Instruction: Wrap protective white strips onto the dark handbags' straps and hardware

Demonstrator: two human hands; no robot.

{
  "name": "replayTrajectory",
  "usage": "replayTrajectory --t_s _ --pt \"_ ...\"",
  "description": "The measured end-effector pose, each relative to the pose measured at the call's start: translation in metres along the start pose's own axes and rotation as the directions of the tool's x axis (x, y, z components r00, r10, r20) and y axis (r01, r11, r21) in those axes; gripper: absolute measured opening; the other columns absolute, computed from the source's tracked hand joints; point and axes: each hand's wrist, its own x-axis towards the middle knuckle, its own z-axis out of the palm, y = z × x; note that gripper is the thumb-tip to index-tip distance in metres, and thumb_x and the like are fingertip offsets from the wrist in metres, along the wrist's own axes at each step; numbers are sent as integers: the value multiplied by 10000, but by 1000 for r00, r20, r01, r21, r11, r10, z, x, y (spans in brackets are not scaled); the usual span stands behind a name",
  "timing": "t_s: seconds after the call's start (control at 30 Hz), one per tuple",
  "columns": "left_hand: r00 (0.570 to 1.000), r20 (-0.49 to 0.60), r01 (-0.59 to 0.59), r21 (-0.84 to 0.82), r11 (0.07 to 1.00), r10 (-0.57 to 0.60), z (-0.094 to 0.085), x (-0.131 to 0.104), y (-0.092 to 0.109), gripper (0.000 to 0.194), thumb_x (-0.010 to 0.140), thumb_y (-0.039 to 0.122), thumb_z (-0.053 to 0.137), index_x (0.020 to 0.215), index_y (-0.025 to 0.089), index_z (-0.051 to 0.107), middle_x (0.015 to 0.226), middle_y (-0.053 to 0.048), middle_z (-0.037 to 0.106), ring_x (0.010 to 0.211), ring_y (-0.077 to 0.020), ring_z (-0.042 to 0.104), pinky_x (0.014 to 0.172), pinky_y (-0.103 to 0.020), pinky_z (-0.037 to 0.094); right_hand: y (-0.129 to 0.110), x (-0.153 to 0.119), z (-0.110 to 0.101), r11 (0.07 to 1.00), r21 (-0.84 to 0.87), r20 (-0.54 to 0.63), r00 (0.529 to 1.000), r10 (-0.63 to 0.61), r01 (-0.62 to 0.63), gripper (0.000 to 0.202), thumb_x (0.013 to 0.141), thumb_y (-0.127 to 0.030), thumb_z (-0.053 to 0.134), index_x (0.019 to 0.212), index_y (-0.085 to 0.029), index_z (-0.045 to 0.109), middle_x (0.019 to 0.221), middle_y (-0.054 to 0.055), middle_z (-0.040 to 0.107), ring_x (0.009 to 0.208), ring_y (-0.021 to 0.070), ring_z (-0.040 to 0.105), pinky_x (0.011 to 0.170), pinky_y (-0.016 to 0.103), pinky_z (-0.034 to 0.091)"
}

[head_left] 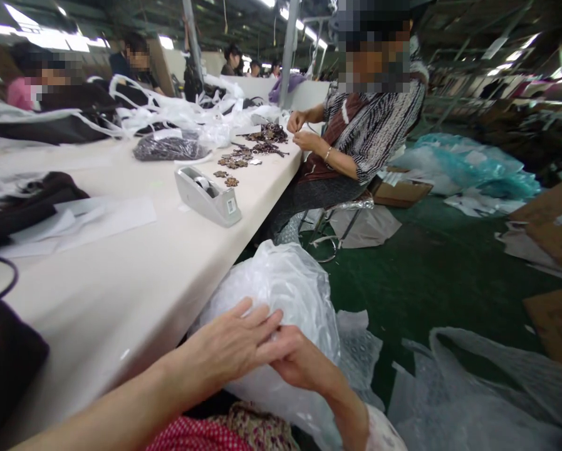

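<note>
My left hand [227,344] reaches over a large bundle of clear plastic bags [285,275] beside the table edge, its fingers apart and lying on or just above the plastic. Its thumb meets my right hand [299,357], whose fingers are curled in. Whatever the right fingers may hold is hidden. On the white table [135,300] stands a grey tape dispenser [208,195], with small brown flower-shaped pieces [234,163] behind it.
A person [356,138] sits at the table's far right, handling something small. Dark bags and white straps [168,103] cover the table's back. Bubble wrap [487,388], teal plastic [468,163] and cardboard [553,219] lie on the right. A dark item [8,351] is at left.
</note>
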Motion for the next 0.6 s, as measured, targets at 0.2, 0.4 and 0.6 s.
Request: replayTrajectory --t_s 0.2,0.4,0.6 --pt "996 69 59 46 997 -63 -20 30 -4 364 781 161 693 1131 98 615 785 -58 665 772 -247 579 778 -395 395 -19 -13 -34 992 -125 -75 996 -45 36 234 970 -297 504 830 -205 667 816 20 696 763 163 637 741 253 501" --pt "977 17 212 43 976 -213 -23 14 -42 186 779 49 614 665 196 619 654 -19 648 743 -215 562 698 -376 322 -3 -83 -64 990 137 -360 932 39 11 669 866 -727 498 1366 -283 503 1413 113 537 1314 307 485 1083 431 398" --pt "942 -37 333 -14 943 -333 -42 9 -65 232 777 -8 537 710 197 625 704 -12 680 763 -202 565 661 -361 286 90 -168 -58 835 -185 -416 811 412 -519 1049 647 -681 737 1506 -204 368 1462 163 490 1316 384 480 1100 498 384"
